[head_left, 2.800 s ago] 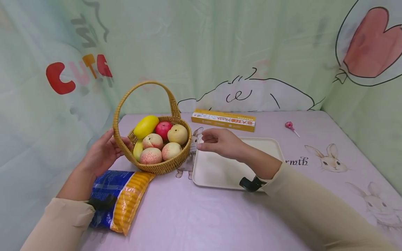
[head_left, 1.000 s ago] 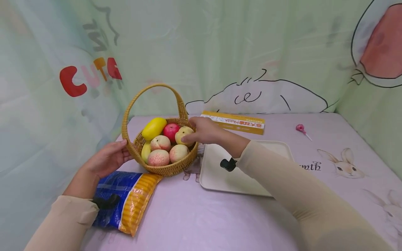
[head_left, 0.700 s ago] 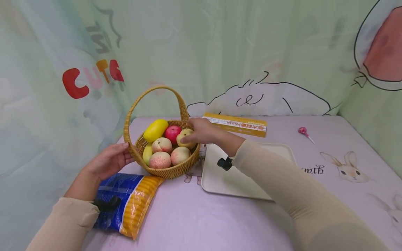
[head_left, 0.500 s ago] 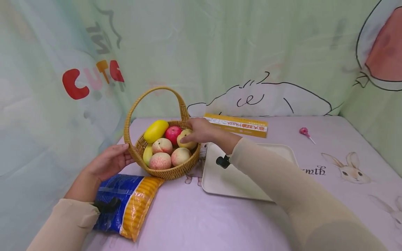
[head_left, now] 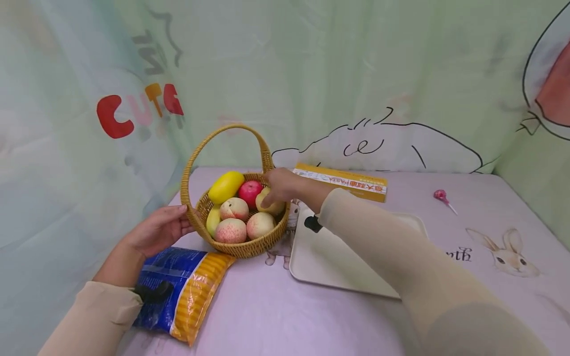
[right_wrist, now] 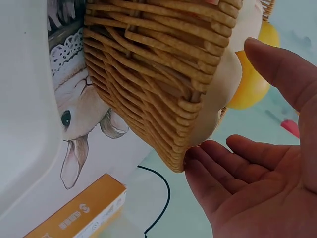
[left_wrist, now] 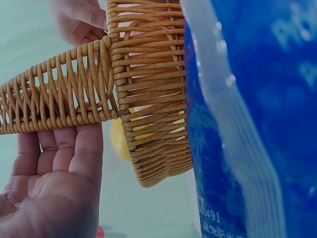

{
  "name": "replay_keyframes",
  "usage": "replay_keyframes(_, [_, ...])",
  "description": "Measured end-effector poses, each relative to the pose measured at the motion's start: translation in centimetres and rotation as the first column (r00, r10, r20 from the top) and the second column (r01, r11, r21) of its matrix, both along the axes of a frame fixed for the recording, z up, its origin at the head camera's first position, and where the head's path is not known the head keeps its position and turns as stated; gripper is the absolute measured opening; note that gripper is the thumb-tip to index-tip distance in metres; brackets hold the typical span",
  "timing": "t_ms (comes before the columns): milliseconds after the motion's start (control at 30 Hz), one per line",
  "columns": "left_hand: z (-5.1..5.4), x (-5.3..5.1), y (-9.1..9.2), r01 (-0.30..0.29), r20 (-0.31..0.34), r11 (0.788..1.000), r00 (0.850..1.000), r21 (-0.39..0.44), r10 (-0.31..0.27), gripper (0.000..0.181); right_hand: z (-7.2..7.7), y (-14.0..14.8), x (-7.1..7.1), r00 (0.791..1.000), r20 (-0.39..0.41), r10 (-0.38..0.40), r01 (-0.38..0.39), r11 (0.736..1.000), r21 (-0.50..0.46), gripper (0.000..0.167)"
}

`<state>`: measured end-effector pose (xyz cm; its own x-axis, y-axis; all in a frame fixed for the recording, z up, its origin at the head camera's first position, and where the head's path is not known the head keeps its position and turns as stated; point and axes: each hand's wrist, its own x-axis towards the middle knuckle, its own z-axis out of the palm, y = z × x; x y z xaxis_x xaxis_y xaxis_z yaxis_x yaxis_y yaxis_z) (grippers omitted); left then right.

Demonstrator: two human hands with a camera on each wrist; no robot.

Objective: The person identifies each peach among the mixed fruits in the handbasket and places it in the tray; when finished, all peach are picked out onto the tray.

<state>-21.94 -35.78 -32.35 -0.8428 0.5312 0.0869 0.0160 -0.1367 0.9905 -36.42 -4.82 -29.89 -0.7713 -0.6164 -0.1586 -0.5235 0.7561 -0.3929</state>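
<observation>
A wicker basket (head_left: 249,249) with a tall handle holds several fruits: a yellow mango-like fruit (head_left: 226,187), a red apple-like fruit (head_left: 251,193) and some peaches (head_left: 231,231). My left hand (head_left: 156,230) touches the foot of the handle on the left; the left wrist view shows its fingers (left_wrist: 64,148) reaching behind the handle, palm uncovered. Over the basket's right rim lies my right hand (head_left: 282,187), its thumb above a pale yellow peach (head_left: 272,205). In the right wrist view, its fingertips (right_wrist: 195,161) are at the rim and the thumb stands apart from them.
A blue and orange bag (head_left: 178,291) lies in front of the basket. Right of it is a cream tray (head_left: 338,269), partly under my right arm. Behind stand a pasta box (head_left: 356,185) and, farther right, a pink lollipop (head_left: 441,195). Curtains enclose the table.
My right hand has moved left from over the tray to the basket's right rim and the pale peach. The left hand has come onto the handle's foot. The head view has shifted slightly.
</observation>
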Motion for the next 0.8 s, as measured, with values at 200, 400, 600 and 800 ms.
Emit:
replay_keyframes(200, [0.0, 0.0, -0.1, -0.014, 0.011, 1.000, 1.000, -0.018, 0.014, 0.040, 0.1, -0.7, -0.4, 0.995, -0.024, 0.092, -0.089, 0.991, 0.101, 0.060])
replay_keyframes(400, [0.0, -0.2, -0.2, 0.007, 0.001, 1.000, 1.000, -0.009, -0.007, 0.042, 0.5, -1.4, -0.7, 0.989, -0.018, 0.150, -0.143, 0.969, 0.203, 0.043])
replay_keyframes(600, [0.0, -0.2, -0.2, 0.019, -0.006, 1.000, 1.000, -0.004, -0.019, 0.044, 1.1, -2.1, -1.0, 0.989, 0.073, 0.132, -0.148, 0.942, 0.301, 0.040])
replay_keyframes(800, [0.0, -0.3, -0.1, 0.008, -0.003, 1.000, 1.000, -0.012, -0.009, 0.045, 1.2, -2.3, -1.4, 0.987, 0.073, 0.144, -0.160, 0.937, 0.311, 0.044])
